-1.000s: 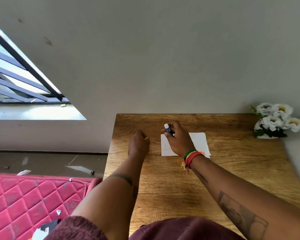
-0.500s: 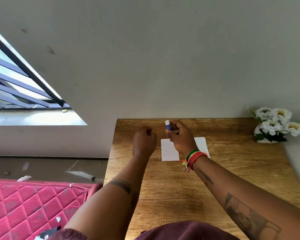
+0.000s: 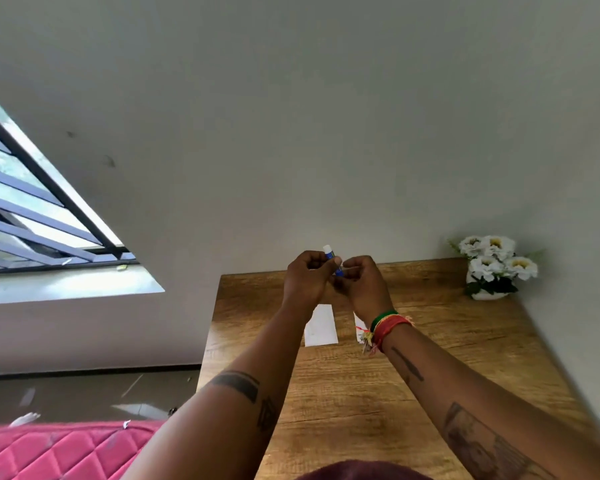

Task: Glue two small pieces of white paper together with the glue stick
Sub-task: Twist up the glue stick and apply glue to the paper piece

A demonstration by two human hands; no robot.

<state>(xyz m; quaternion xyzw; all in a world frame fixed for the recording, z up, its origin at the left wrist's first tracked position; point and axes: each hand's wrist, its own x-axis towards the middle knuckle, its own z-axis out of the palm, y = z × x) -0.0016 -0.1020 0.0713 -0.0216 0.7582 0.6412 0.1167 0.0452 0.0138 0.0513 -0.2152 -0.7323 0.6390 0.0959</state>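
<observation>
Both hands hold the glue stick up above the far part of the tabletop.

The left hand (image 3: 303,277) curls its fingers round the upper part of the glue stick (image 3: 333,260), and the right hand (image 3: 362,282) pinches its lower end; each grip is closed on the stick, the knuckles nearly touching; the stick is tilted, its long axis running from lower right to upper left, white end (image 3: 327,249) pointing up and away, blue body below; under the hands, one white paper (image 3: 321,325) lies flat on the wooden tabletop (image 3: 343,393); a second paper (image 3: 359,327) lies just beside it, mostly hidden by the right wrist with its coloured bracelets (image 3: 385,325); white flowers in a pot (image 3: 492,266) stand at the far right corner; a pink quilted bed (image 3: 59,448) lies lower left.
</observation>
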